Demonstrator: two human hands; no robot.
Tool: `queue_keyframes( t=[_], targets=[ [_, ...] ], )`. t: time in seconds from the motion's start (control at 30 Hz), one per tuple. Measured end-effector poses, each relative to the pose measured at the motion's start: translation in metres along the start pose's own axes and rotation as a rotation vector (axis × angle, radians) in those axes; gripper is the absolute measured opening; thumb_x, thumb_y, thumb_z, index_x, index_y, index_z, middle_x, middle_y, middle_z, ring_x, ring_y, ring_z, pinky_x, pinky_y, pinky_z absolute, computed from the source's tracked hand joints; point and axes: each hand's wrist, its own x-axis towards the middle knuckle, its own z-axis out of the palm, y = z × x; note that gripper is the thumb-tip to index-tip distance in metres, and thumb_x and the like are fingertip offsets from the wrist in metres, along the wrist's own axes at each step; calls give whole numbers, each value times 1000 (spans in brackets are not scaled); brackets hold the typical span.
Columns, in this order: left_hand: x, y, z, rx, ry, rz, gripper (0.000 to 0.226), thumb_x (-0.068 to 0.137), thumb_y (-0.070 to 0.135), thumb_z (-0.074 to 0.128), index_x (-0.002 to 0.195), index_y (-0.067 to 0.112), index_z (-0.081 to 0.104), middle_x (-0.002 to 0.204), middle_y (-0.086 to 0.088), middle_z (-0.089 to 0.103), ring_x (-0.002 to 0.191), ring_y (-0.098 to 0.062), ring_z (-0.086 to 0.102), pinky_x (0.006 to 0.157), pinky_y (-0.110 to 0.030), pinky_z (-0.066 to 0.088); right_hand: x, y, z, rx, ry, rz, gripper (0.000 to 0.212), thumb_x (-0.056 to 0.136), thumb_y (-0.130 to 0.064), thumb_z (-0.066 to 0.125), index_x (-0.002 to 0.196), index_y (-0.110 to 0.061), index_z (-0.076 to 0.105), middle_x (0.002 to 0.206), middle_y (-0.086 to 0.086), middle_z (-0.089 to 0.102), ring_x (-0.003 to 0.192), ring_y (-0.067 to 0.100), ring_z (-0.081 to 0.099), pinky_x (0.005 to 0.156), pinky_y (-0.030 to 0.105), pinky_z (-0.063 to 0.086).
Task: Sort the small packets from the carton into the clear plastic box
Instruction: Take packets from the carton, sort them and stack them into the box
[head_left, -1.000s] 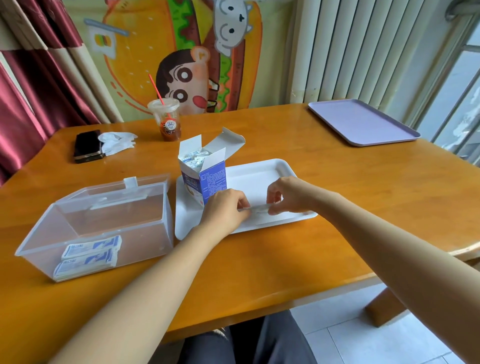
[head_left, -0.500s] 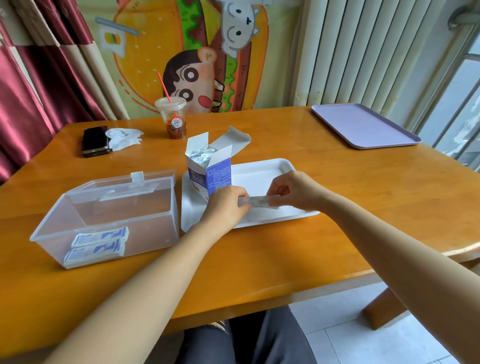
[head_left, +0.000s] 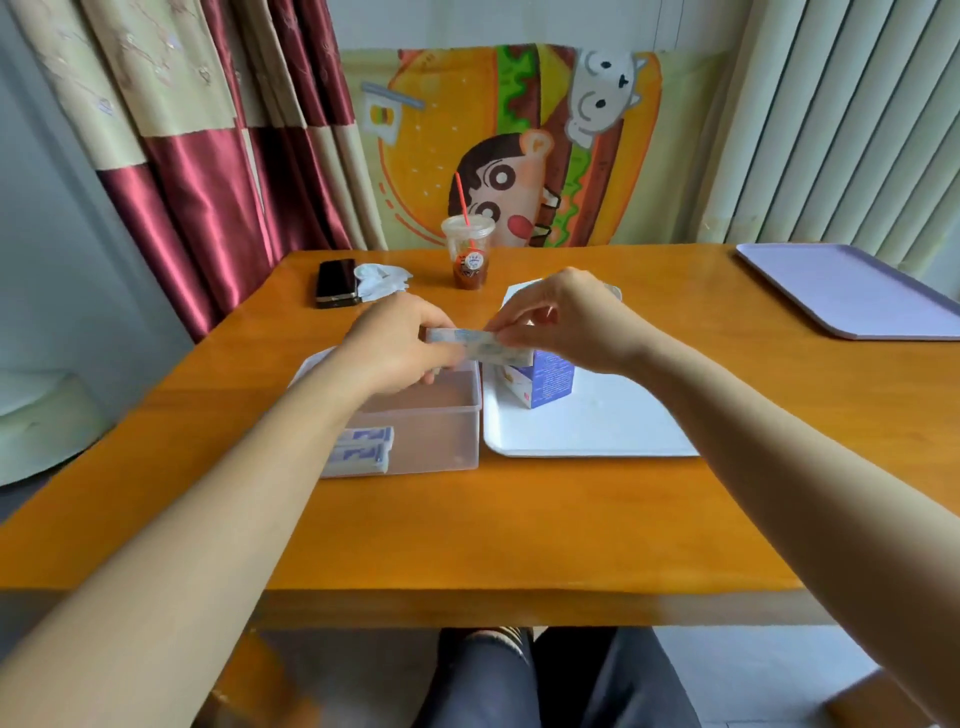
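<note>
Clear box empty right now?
No, packets already lie inside the clear box, at its near left corner.

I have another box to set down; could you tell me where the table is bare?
The table is bare along its near edge, before the clear box and white tray, and between white tray and lilac tray. Crowded: phone, tissue and cup at the back.

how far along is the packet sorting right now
Done: at least two small packets lie at the near left of the clear plastic box. In hand: the left hand and right hand pinch another packet between them, above the box's right side. Left: placing it, then whatever remains in the carton on the white tray; the right hand hides its top, so the count is unclear.
</note>
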Motion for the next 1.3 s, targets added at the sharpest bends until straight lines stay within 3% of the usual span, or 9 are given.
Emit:
queue_keyframes(
  t=[0.13,0.2,0.27,0.37,0.8,0.93,1.07,1.17,1.3],
  targets=[
    [-4,-29,-17,91,-110,-106,19,87,41,66,89,23,71,90,-1,70,86,-21,65,74,-34,50,31,-14,32,51,-80,-2,15,81,-12,73,95,-15,76,90,-3,73,68,-4,60,61,4,41],
    [-3,-40,-18,99,-34,-98,15,87,38,66,96,27,71,98,6,68,91,-15,62,77,-31,50,39,-18,45,66,-162,26,14,79,-11,75,93,-13,76,86,-6,71,67,-6,59,61,3,40],
    [2,-49,-15,102,-3,-86,7,86,30,69,91,29,74,97,9,70,93,-12,62,79,-30,50,42,-18,57,51,-235,43,14,78,-12,76,92,-14,77,85,-7,71,67,-4,60,61,3,42],
    [12,-57,-6,123,-163,-107,4,82,28,73,85,29,76,89,10,72,88,-15,66,83,-37,55,40,-10,67,57,-285,79,16,77,-12,77,92,-17,77,90,-4,74,75,3,66,69,11,50],
    [53,-73,30,306,-481,-220,15,87,13,65,81,23,74,84,-4,70,66,-21,48,57,-27,41,16,2,60,46,-291,73,14,89,-17,64,98,-12,75,98,-4,72,69,-8,55,64,1,40],
    [55,-60,43,286,-601,-249,11,83,12,69,76,16,75,66,2,68,60,-19,59,59,-25,48,10,2,62,77,-336,57,15,90,-15,64,99,-12,74,98,-4,71,71,-5,57,66,1,42],
    [59,-56,46,335,-612,-214,6,80,15,71,75,16,74,74,1,67,60,-14,57,52,-22,45,9,5,63,95,-349,58,16,90,-16,63,101,-12,74,102,-3,71,72,-4,57,66,0,42],
    [60,-54,46,323,-602,-168,14,80,20,74,68,26,69,73,7,65,65,-10,56,58,-22,45,10,6,62,109,-353,45,16,90,-15,62,101,-13,74,102,-3,71,72,-6,56,66,1,42],
    [60,-53,51,312,-634,-143,6,78,20,76,80,26,73,93,1,72,79,-13,62,80,-33,53,8,4,62,121,-354,37,17,91,-14,62,102,-13,74,102,-5,70,71,-7,55,65,0,40]
  ],
)
